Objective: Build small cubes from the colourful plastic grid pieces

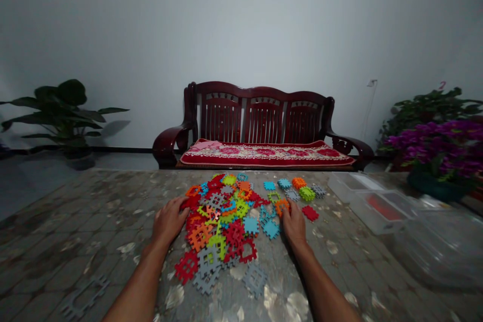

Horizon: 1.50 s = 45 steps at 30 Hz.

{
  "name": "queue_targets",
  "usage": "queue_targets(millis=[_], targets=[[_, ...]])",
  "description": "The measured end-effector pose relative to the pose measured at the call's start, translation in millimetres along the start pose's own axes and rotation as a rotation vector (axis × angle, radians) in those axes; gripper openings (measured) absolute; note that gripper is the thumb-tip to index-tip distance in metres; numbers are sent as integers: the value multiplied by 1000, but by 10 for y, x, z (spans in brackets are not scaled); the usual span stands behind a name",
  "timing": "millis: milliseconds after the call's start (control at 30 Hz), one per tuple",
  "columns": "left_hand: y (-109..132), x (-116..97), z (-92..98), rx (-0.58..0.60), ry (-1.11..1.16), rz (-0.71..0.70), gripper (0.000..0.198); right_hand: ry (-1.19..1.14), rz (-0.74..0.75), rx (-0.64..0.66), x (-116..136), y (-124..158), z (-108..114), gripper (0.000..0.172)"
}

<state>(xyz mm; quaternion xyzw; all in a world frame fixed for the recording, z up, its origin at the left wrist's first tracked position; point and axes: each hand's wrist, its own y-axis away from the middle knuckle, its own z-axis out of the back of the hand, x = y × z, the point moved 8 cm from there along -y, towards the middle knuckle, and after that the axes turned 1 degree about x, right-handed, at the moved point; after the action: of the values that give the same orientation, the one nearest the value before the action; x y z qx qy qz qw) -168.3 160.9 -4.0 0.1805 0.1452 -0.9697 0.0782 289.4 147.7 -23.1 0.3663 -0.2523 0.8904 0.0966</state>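
A heap of flat, notched plastic building tiles (222, 224) in red, orange, green, blue and grey lies on the patterned table (94, 221). My left hand (168, 221) rests at the heap's left edge, fingers curled down onto red tiles. My right hand (293, 224) lies at the heap's right edge with its fingertips on an orange tile (281, 206). Whether either hand grips a tile is not visible. A row of assembled small pieces (298, 188) sits beyond the right hand, and a lone red tile (310, 213) lies just right of it.
Clear plastic boxes (372, 201) stand at the right, one holding red pieces, with a clear lid (441, 249) nearer. A grey frame piece (85, 297) lies near left. Behind the table are a wooden bench (260, 126), a leafy plant (64, 110) and purple flowers (441, 148).
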Motion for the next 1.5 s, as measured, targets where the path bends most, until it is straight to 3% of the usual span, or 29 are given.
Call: queue_targets(millis=[467,1000,1133,1333,1500], targets=[[-37,55,-61,21,-18,15,43,209,126,73,120,84,34,57],[-51,45,-52,28,-33,3,44,279,121,148,168,16,100,60],[-77,89,-91,31,-28,1,46,243,82,99,62,-287,357,59],[-109,142,-130,9,23,-16,46,344,-65,21,-224,-1161,826,60],[-101,136,-120,14,35,-24,50,458,-155,90,-362,-1465,747,63]])
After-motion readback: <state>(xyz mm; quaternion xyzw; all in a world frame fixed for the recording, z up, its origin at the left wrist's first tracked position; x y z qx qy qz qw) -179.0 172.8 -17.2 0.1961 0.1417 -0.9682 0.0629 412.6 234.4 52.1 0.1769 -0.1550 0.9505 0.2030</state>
